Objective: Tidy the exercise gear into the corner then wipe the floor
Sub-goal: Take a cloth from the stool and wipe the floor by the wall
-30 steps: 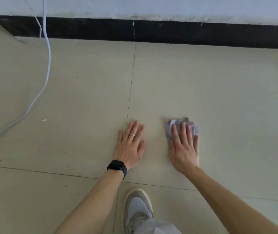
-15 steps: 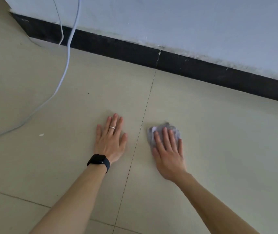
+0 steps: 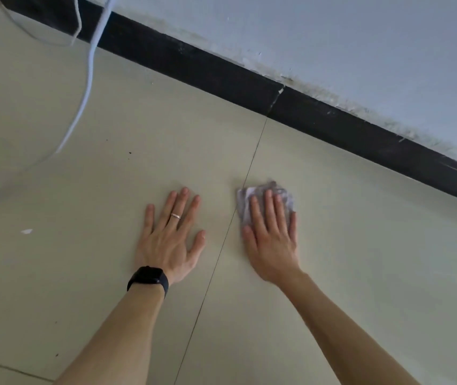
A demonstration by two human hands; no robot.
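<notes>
Beige floor [image 3: 333,245] bears two hands, fingers [image 3: 269,207] straight: left hand [image 3: 170,240] flat, right hand [image 3: 273,240] pressing one grey cloth [image 3: 243,201].

- The floor [image 3: 333,245] is laid in smooth, faintly sheened beige tile.
- A crumpled grey cloth [image 3: 252,195] is seen.
- The skirting [image 3: 333,120] is finished matt black.

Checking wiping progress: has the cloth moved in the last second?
Yes. The cloth, under the right hand, slid left: its edge now reaches the tile grout line it earlier sat clear of.
</notes>
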